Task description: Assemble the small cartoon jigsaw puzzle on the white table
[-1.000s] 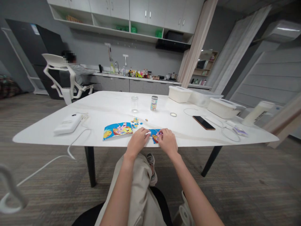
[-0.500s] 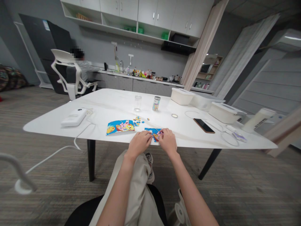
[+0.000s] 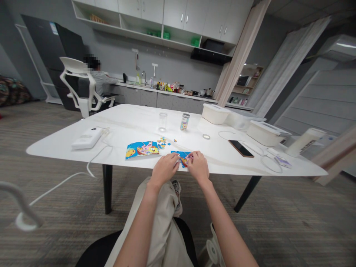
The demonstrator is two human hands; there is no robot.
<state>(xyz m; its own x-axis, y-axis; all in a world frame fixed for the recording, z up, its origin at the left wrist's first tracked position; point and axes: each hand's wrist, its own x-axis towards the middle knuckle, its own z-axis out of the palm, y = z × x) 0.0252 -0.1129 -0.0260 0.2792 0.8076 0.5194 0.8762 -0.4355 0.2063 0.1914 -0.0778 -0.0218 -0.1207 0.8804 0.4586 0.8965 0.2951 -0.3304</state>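
A partly assembled jigsaw puzzle (image 3: 184,160) with a blue cartoon picture lies flat near the table's front edge. My left hand (image 3: 166,167) is closed at its left side, fingertips on the pieces. On the right side, my right hand (image 3: 198,166) has its thumb and fingers pinched at the puzzle's edge. My fingers cover parts of the puzzle, and any single piece in them is too small to make out. A picture sheet (image 3: 142,149) with a similar cartoon scene lies to the left. Just behind it is a small pile of loose puzzle pieces (image 3: 162,142).
Farther back on the white table (image 3: 133,122) stand a clear jar (image 3: 162,123) and a printed can (image 3: 184,122), with a ring-shaped lid (image 3: 206,137) nearby. Rightward are a phone (image 3: 240,148), cables and storage boxes (image 3: 215,114). A white device (image 3: 87,139) sits left. A person (image 3: 100,81) sits beyond.
Both hands stay at the puzzle with hardly any movement. The camera view shifts very slightly; the objects on the table keep their places.
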